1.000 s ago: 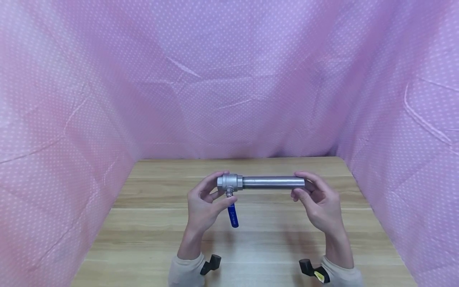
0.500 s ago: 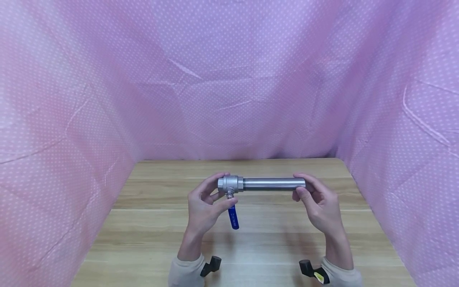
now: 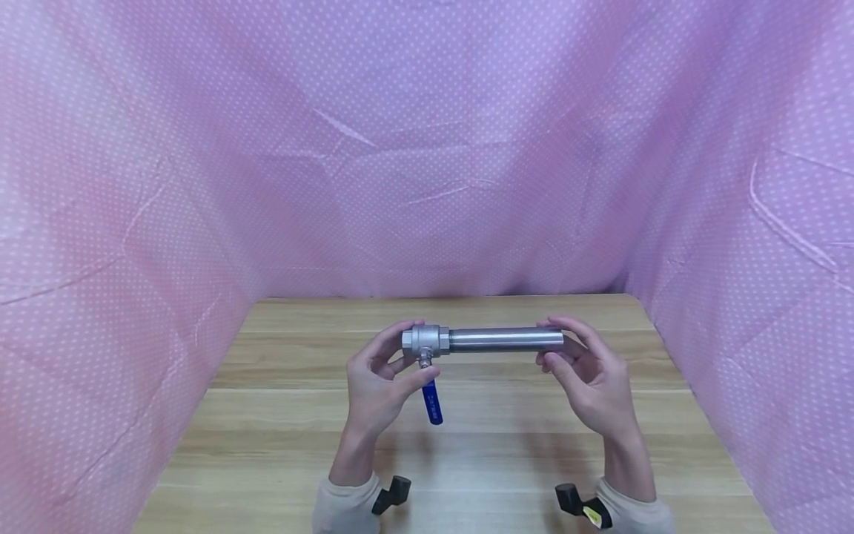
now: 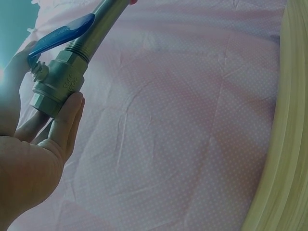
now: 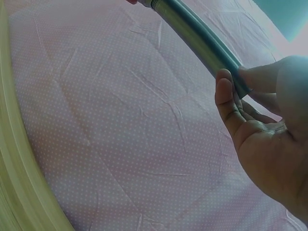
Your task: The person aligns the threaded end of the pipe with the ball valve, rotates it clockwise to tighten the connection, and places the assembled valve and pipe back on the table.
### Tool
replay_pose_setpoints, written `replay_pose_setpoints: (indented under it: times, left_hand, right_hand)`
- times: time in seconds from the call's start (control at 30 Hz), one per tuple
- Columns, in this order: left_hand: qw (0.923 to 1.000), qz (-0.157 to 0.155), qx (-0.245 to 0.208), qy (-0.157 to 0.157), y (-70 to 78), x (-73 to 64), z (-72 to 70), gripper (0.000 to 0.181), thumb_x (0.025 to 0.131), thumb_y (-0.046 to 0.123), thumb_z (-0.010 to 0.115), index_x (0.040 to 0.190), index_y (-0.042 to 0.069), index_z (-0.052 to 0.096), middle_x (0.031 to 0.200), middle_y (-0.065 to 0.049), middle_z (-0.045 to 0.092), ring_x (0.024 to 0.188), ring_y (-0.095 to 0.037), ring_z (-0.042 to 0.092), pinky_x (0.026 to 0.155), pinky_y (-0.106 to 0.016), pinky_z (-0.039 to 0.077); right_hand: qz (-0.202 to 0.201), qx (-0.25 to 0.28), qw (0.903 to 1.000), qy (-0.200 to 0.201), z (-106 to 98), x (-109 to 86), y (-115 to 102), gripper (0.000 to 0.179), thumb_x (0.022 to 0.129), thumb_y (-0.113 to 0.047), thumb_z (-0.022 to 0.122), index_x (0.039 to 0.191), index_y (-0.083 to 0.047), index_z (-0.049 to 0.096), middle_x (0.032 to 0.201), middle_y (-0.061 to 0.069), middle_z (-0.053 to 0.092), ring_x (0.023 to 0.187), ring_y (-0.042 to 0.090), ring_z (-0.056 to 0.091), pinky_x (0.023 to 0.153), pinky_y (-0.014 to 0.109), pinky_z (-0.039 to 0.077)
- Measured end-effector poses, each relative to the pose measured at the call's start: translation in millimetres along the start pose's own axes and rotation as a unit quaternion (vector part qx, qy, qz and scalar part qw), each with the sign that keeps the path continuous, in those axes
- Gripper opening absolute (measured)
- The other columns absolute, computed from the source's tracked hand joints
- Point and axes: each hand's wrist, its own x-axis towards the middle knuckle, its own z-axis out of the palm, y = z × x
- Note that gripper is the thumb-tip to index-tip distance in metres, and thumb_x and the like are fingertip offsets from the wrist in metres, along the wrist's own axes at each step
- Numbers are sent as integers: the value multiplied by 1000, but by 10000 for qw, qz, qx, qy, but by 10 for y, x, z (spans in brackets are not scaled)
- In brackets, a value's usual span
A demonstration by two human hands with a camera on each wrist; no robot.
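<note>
A silver ball valve (image 3: pixel 425 340) with a blue lever handle (image 3: pixel 432 403) is held by my left hand (image 3: pixel 379 386), fingers behind the body and thumb by the lever's base. Into its right end runs a smooth steel pipe (image 3: pixel 505 340), level in the head view. Some thread (image 4: pixel 78 50) shows at the joint in the left wrist view. My right hand (image 3: pixel 596 382) pinches the free end of the pipe (image 5: pixel 204 41) between thumb and fingers. Both hands are raised over the wooden table.
The wooden table (image 3: pixel 480 452) spans the space below the hands. Pink dotted cloth (image 3: pixel 440 148) hangs behind it and along both sides. Each wrist wears a black camera mount, the left mount (image 3: pixel 392 495) and the right mount (image 3: pixel 583 504).
The right thumb and fingers have shifted their grip at the pipe's end. Valve and pipe have moved very slightly left; the left hand keeps its hold.
</note>
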Motion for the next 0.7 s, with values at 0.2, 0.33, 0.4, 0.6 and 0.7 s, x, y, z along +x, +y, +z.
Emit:
replay_pose_setpoints:
  times: [0.2,0.33,0.4,0.6,0.7]
  left_hand:
    - [10000,6,-13,-17,-2,-1,-13,70,80,-18,90,145,-3,69,148,-27,71,131,-17,75,111,-39,68]
    - [10000,-5,-6,-23,-2,-3,-15,70,80,-18,90,145,-2,69,148,-26,71,131,-17,75,111,-39,68]
    - [10000,-18,2,-24,0,-4,-14,70,80,-18,90,146,-2,69,148,-26,72,131,-17,75,111,-39,68]
    - [10000,-31,-20,-22,2,-5,-15,71,80,-18,90,145,-2,69,147,-27,72,131,-17,75,112,-40,68]
    - [10000,49,-51,-48,2,-5,-14,70,80,-19,90,145,-4,68,147,-29,71,130,-17,76,111,-40,68]
  right_hand:
    - [-124,-8,9999,-64,2,2,2,53,86,44,53,137,31,53,135,18,76,99,14,80,82,23,72]
    - [-172,-83,9998,-42,8,4,8,51,86,44,54,136,31,54,128,14,77,95,13,80,80,22,71]
    - [-180,-149,9997,-6,12,3,8,51,86,43,55,135,31,55,123,12,78,92,12,79,78,21,70]
    - [-129,-584,9981,133,15,-14,6,51,86,40,59,135,27,60,101,7,78,84,10,75,76,16,67]
    - [-106,-791,9966,192,9,-23,8,49,88,38,60,135,25,62,92,8,77,82,9,75,77,15,67]
